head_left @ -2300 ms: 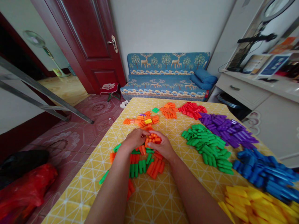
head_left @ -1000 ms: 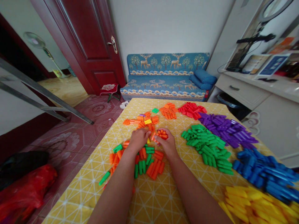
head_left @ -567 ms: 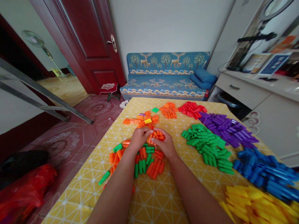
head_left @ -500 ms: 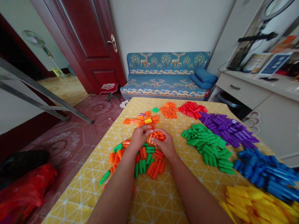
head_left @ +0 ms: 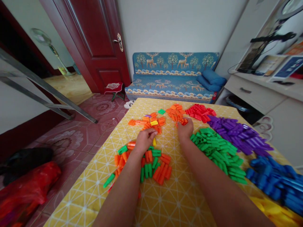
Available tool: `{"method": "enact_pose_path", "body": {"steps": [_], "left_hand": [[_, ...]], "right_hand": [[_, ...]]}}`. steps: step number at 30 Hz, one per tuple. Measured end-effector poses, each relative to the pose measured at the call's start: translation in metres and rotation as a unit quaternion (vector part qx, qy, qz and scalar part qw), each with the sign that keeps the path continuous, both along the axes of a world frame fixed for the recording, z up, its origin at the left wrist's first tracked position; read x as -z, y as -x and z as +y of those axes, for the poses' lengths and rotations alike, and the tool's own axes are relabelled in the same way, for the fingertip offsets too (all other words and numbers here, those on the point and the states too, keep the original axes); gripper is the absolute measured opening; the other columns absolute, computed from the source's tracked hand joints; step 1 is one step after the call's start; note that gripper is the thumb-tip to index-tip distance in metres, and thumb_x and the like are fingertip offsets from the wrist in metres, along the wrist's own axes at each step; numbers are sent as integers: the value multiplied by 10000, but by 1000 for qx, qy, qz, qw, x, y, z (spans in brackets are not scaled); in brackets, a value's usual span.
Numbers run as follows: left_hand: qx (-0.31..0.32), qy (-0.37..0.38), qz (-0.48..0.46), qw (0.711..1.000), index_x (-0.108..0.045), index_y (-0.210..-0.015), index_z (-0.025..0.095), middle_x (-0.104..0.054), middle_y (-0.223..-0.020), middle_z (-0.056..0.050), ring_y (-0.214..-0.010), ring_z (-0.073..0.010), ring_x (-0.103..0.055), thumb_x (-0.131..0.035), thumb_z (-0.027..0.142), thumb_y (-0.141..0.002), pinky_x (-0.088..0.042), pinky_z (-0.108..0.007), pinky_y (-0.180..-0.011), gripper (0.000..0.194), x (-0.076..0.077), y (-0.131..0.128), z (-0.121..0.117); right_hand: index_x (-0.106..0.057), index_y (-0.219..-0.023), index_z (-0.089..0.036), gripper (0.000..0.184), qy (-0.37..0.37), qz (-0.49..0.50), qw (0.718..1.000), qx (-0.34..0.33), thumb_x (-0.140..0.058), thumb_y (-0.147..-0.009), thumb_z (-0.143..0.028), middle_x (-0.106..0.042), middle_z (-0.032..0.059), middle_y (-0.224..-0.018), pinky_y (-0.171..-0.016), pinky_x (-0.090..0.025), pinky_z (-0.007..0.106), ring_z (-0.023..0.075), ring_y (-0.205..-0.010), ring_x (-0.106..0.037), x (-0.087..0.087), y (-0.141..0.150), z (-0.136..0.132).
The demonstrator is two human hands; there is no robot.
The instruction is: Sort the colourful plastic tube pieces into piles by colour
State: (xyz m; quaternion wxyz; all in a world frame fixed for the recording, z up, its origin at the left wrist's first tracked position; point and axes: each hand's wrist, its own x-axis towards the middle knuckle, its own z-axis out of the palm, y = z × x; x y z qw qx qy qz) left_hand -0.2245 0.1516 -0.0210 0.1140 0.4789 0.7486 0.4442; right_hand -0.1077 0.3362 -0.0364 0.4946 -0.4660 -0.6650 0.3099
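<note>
My right hand [head_left: 186, 130] is closed around several small orange plastic tubes [head_left: 183, 121], over the near edge of an orange pile [head_left: 175, 111]. My left hand [head_left: 145, 140] has its thumb and fingers pinched together just above a yellow tube [head_left: 154, 142]; whether they grip it I cannot tell. Beyond the left hand is a loose orange group [head_left: 144, 121] with a yellow piece [head_left: 154, 123] on it. Mixed orange and green tubes [head_left: 148, 170] lie below and around my left wrist, partly hidden by the forearm.
Sorted heaps of red [head_left: 200, 112], purple [head_left: 239, 134], green [head_left: 216, 151], blue [head_left: 274, 179] and yellow tubes [head_left: 276, 211] curve along the right of the patterned tablecloth [head_left: 161, 205]. A lone green pair [head_left: 161, 111] lies near the far edge. Behind stands a blue sofa [head_left: 175, 83].
My hands were together over the mixed pieces and have parted. The right hand has moved right and away with the orange tubes to the orange pile. The yellow tube below my left fingers now shows.
</note>
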Motion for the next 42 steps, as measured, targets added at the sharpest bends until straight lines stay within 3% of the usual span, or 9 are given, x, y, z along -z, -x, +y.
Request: {"method": "enact_pose_path", "body": {"steps": [5, 9, 17, 22, 26, 29, 32, 37, 42], "left_hand": [[3, 5, 9, 1000, -716, -892, 177, -723, -816, -15, -744, -148, -644, -542, 287, -866, -478, -243, -726, 208, 1, 0, 0], [0, 13, 17, 1000, -717, -903, 174, -729, -829, -20, -752, -148, -651, -550, 276, -862, -478, -244, -728, 199, 3, 1, 1], [3, 11, 19, 1000, -719, -903, 178, -737, -837, -24, -754, -153, -661, -558, 269, -856, -478, -249, -718, 191, 5, 1, 1], [3, 6, 19, 1000, -720, -891, 172, -735, -812, -25, -741, -157, -663, -562, 254, -850, -482, -251, -705, 183, 5, 1, 2], [3, 4, 22, 1000, -719, -881, 181, -738, -826, -18, -750, -154, -667, -569, 231, -843, -482, -247, -713, 163, 6, 1, 2], [6, 5, 34, 999, -719, -864, 190, -735, -814, -12, -741, -151, -664, -565, 224, -843, -479, -246, -705, 159, 7, 0, 2], [6, 8, 45, 999, -721, -855, 196, -733, -805, -10, -723, -151, -659, -562, 222, -843, -472, -247, -688, 162, 6, 0, 1], [8, 11, 54, 998, -726, -871, 202, -736, -809, -10, -733, -158, -664, -562, 216, -841, -472, -251, -681, 167, 6, -1, 1], [8, 12, 44, 999, -728, -876, 202, -745, -839, -14, -762, -165, -676, -569, 217, -838, -491, -260, -715, 165, 7, 0, 1]], "right_hand": [[-556, -1163, -192, 433, -41, -131, 987, 85, -530, -731, -211, -536, 138, -1180, -907, -381, 434, 295, -1079, -477, 5, 15, 10], [-511, -1218, -117, 487, -98, -210, 969, 89, -563, -748, -231, -518, 199, -1219, -966, -335, 459, 329, -1139, -426, 14, 29, 19], [-486, -1198, -73, 460, -109, -236, 965, 41, -563, -792, -274, -480, 243, -1232, -993, -319, 473, 327, -1150, -434, 18, 41, 49], [-451, -1271, -43, 537, -103, -181, 978, 25, -483, -845, -368, -470, 259, -1292, -1037, -297, 482, 329, -1230, -402, 10, 39, 56], [-317, -1388, -38, 661, -82, -168, 982, 32, -468, -825, -351, -304, 262, -1461, -1102, -238, 467, 307, -1376, -259, 12, 32, 44], [-227, -1433, -14, 850, -52, -209, 976, 38, -577, -737, -353, -190, 293, -1510, -1113, -198, 511, 369, -1412, -164, 17, 27, 22], [-165, -1452, 34, 918, -41, -283, 958, 35, -600, -744, -357, -104, 346, -1514, -1098, -195, 558, 430, -1414, -104, 18, 24, -4], [-237, -1493, -143, 736, -41, -388, 921, 13, -491, -870, -441, -45, 280, -1551, -1033, -217, 649, 471, -1405, -96, 9, 22, -28], [-296, -1479, -307, 578, -17, -448, 893, -36, -313, -938, -510, 8, 169, -1588, -982, -168, 740, 467, -1415, -26, 6, 29, -8]]}}
